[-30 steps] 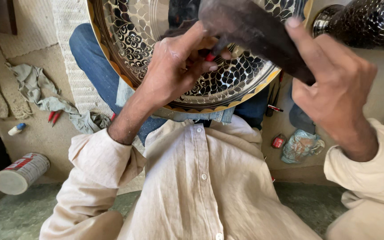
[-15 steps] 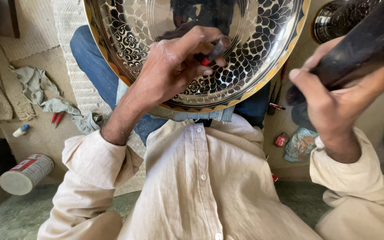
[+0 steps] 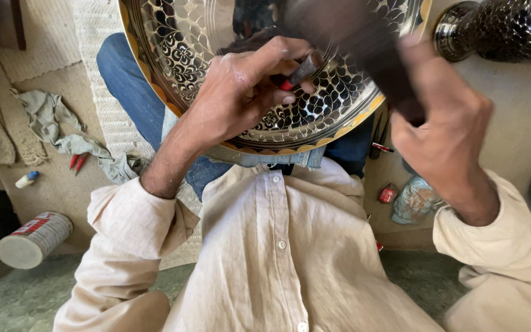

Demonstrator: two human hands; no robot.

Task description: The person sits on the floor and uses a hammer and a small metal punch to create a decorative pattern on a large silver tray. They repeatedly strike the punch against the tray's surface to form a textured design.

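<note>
A large round metal tray [image 3: 173, 55] with an engraved scale and flower pattern and a gold rim rests on my lap. My left hand [image 3: 241, 92] pinches a small dark chisel with a red band [image 3: 296, 75], its tip against the tray's patterned face. My right hand [image 3: 450, 135] grips the handle of a dark wooden mallet [image 3: 351, 43]. The mallet's blurred head is over the top of the chisel. I wear a cream shirt and blue jeans.
An engraved metal vase [image 3: 499, 31] lies at the upper right. On the floor to the left are a crumpled grey-green rag [image 3: 50, 117], red-handled tools [image 3: 76, 162], a small bottle [image 3: 27, 179] and a white can [image 3: 32, 240]. A red item [image 3: 388, 194] and blue cloth [image 3: 416, 200] lie at right.
My right hand swung the mallet out to the right half a second ago and has brought it back over the chisel. The left hand stays on the tray with the chisel.
</note>
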